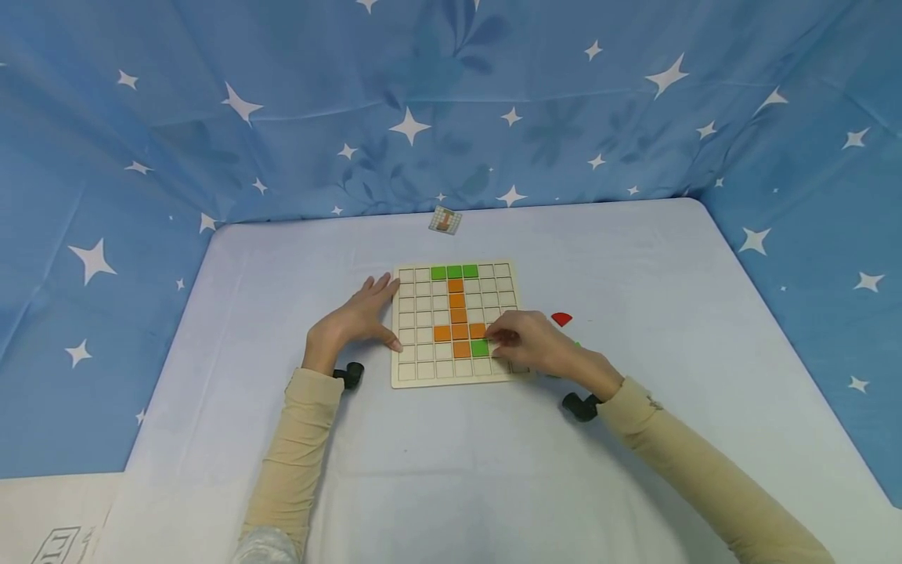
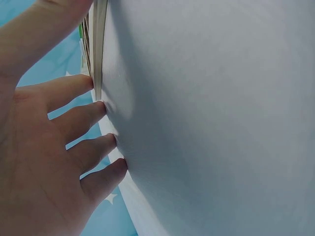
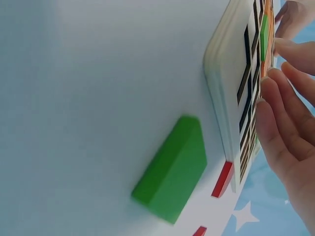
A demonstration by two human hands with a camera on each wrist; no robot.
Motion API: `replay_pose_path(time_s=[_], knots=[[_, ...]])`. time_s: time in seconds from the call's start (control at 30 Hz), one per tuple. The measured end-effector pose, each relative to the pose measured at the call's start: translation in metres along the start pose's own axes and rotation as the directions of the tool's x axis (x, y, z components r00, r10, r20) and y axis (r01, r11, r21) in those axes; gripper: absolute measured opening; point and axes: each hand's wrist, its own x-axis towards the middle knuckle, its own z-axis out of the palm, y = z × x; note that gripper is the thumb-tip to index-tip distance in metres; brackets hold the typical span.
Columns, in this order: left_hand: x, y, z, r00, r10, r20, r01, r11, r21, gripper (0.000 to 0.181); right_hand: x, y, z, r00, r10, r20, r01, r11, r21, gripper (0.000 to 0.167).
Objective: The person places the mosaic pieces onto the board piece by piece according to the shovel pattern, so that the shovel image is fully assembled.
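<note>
A pale square grid board (image 1: pixel 405 377) lies flat on the table. Green tiles (image 1: pixel 454 272) form a short row at its top. Below them runs a column of orange tiles (image 1: pixel 458 301), with one more orange tile on each side near its foot. My left hand (image 1: pixel 358 317) touches the board's left edge, thumb and fingers spread. Over the lower right of the board is my right hand (image 1: pixel 532 342), its loosely bent fingertips beside a single green tile (image 1: pixel 480 348). Nothing shows between those fingers in the right wrist view, where a green block (image 3: pixel 172 169) lies off the board.
A small patterned card (image 1: pixel 445 220) lies behind the board, near the table's back edge. To the board's right is a red wedge-shaped piece (image 1: pixel 561 319). A blue curtain (image 1: pixel 296 141) with white stars surrounds the white-covered table (image 1: pixel 451 478).
</note>
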Motion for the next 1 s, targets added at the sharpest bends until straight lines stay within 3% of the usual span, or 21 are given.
replay_pose_path(time_s=[0.3, 0.57, 1.0], knots=[[0.000, 0.000, -0.001, 1.000, 0.012, -0.001, -0.012, 1.000, 0.001, 0.123, -0.014, 0.004, -0.009, 0.999, 0.010, -0.031, -0.011, 1.000, -0.029, 0.023], [0.001, -0.001, 0.000, 1.000, 0.003, 0.006, -0.003, 1.000, -0.001, 0.123, -0.027, 0.011, -0.015, 0.997, -0.041, -0.065, 0.035, 0.996, -0.087, 0.021], [0.001, -0.002, -0.002, 1.000, -0.009, 0.009, 0.009, 1.000, 0.000, 0.123, -0.049, 0.026, -0.021, 0.995, 0.044, -0.092, -0.053, 0.993, -0.106, 0.024]])
